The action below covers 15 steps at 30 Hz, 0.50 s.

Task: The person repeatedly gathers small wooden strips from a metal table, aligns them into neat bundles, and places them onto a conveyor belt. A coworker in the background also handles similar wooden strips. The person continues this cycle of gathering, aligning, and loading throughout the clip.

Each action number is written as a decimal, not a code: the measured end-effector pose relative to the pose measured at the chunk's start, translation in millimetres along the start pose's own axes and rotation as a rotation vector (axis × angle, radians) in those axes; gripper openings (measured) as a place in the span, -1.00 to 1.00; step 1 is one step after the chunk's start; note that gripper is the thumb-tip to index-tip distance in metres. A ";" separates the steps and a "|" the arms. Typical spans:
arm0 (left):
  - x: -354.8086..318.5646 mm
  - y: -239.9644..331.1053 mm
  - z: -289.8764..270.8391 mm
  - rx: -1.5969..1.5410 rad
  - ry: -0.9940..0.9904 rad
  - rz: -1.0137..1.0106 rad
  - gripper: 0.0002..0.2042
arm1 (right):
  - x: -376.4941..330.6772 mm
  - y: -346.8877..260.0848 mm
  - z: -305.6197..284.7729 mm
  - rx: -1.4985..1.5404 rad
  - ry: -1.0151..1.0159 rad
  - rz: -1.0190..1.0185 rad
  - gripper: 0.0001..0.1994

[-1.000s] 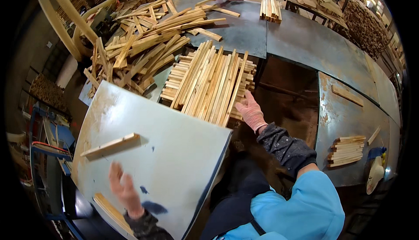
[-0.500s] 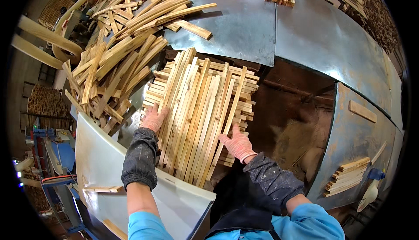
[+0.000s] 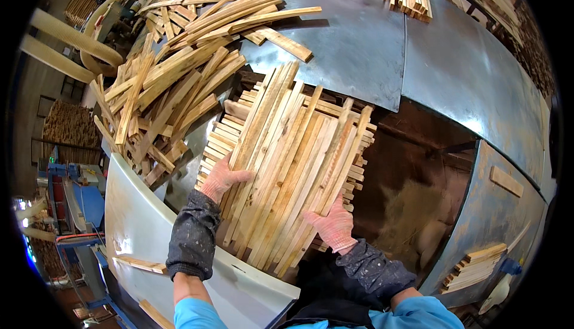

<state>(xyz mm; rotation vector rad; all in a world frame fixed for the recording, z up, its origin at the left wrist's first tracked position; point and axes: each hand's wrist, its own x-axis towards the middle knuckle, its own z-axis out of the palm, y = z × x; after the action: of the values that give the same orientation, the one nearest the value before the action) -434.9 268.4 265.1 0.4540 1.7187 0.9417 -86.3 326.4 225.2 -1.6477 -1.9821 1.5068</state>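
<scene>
Your left hand (image 3: 222, 180) lies at the left edge of the top layer (image 3: 287, 179) of wooden strips, thumb spread out over the wood and fingers partly hidden down the side; your right hand (image 3: 332, 224) meets the layer's near right edge, its thumb also apart from the fingers — how hard either one presses, the view cannot tell you. Largest around you is the metal table (image 3: 466, 72) stretching across the far side, then the dark opening (image 3: 412, 191) just right of your stack and the pale panel (image 3: 137, 209) at near left. Next comes the loose heap (image 3: 173, 84) of strips, beyond the panel and near the stack's left side. Your top layer runs away from you over crosswise strips (image 3: 216, 143), whose ends jut unevenly at both sides. Smaller again are a neat bundle (image 3: 478, 266) well off to your right and a lone slat (image 3: 506, 181) beyond it. If you squeeze unevenly, strips in the middle could ride up over their neighbours. Your right edge looks the riskier one — weight put on those jutting ends might tip them, and an outer strip could drop into the opening. Knocking the heap could send loose pieces against your stack.
</scene>
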 end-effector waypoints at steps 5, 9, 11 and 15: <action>-5.1 45.5 17.5 -0.039 -0.030 0.192 -0.04 | -0.6 -27.0 -47.9 0.105 0.175 -0.113 0.13; -28.0 102.6 36.3 -0.035 -0.067 0.390 -0.09 | -6.5 -60.1 -104.1 0.248 0.253 -0.248 -0.07; -51.7 130.2 39.5 -0.080 -0.094 0.525 -0.07 | -8.7 -86.3 -128.9 0.321 0.288 -0.380 -0.12; -114.4 172.5 44.5 -0.263 -0.079 0.822 0.04 | -24.6 -139.5 -195.1 0.106 0.333 -0.605 -0.26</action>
<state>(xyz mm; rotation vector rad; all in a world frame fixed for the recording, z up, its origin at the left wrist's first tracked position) -378.8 310.8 464.8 1.0396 1.2971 1.6771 -39.5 435.4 435.1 -1.0283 -1.9242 1.0166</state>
